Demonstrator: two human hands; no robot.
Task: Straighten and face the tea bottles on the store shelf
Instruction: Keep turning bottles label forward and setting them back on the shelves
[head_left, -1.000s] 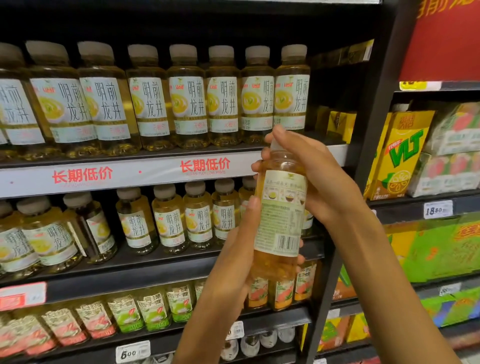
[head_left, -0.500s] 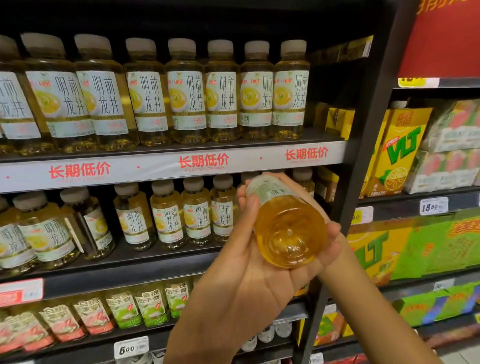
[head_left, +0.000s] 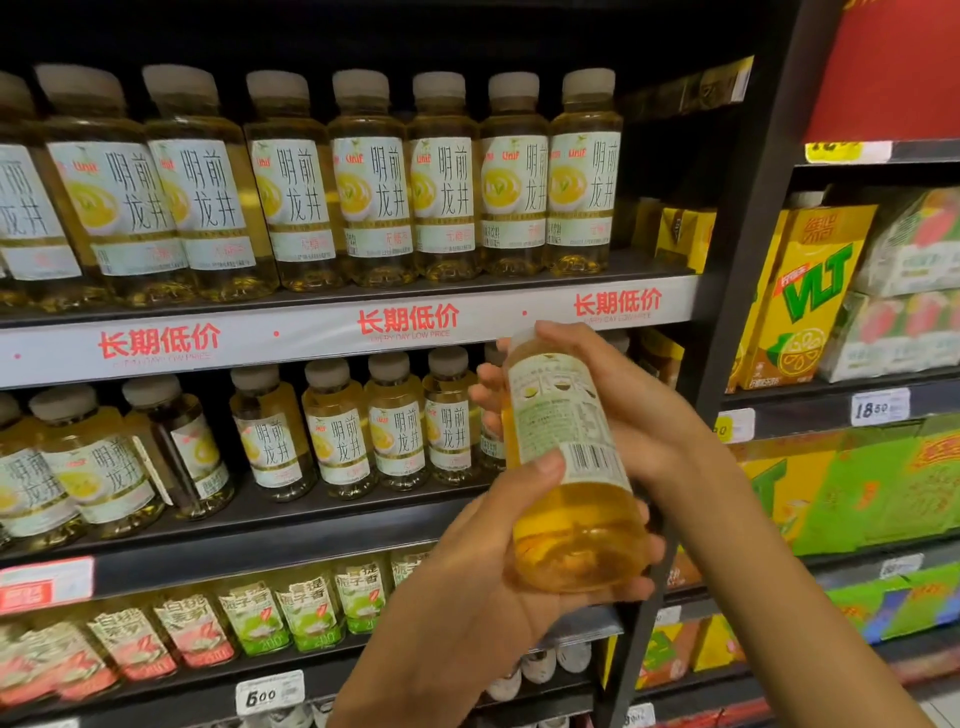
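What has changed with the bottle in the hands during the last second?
The held tea bottle, upright a second ago, was tipped base-first toward the camera and is now raised partway, barcode side showing. The left hand moved under its base; the right hand keeps gripping the upper part. The shelf bottles stayed put.

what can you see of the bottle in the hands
The bottle is clear plastic holding golden tea, held off the shelf, tilted with its base toward the camera and its top end leaning away. The back of its white label faces us, with green print and a barcode. The left hand cups its base, thumb on the label; the right hand wraps its upper part, hiding the cap.
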